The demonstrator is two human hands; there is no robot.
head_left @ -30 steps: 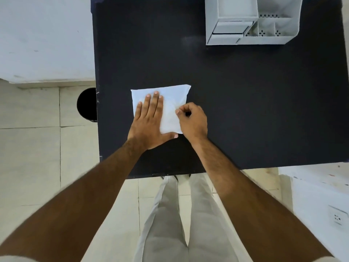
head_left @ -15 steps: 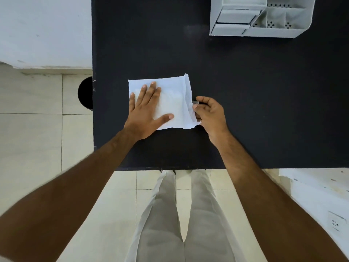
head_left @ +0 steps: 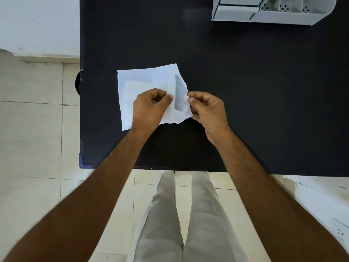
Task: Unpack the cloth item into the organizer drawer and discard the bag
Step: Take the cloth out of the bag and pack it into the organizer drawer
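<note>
A flat white bag (head_left: pixel 143 80) lies on the black table (head_left: pixel 245 91), its mouth at the right side. My left hand (head_left: pixel 149 106) pinches one lip of the mouth and my right hand (head_left: pixel 207 108) pinches the other, and the opening gapes between them. Inside the gap a pale grey-blue surface shows; whether that is the cloth item is unclear. The light grey organizer (head_left: pixel 272 10) stands at the table's far right, with a drawer front at its left and small compartments at its right.
A dark round bin (head_left: pixel 77 86) sits on the tiled floor just past the table's left edge, mostly hidden. A white wall surface is at the far left. My legs stand at the table's near edge. A wall socket shows at lower right.
My left hand lifted from lying flat on the bag and now pinches its edge. My right hand shifted right along the bag's mouth, which has come open.
</note>
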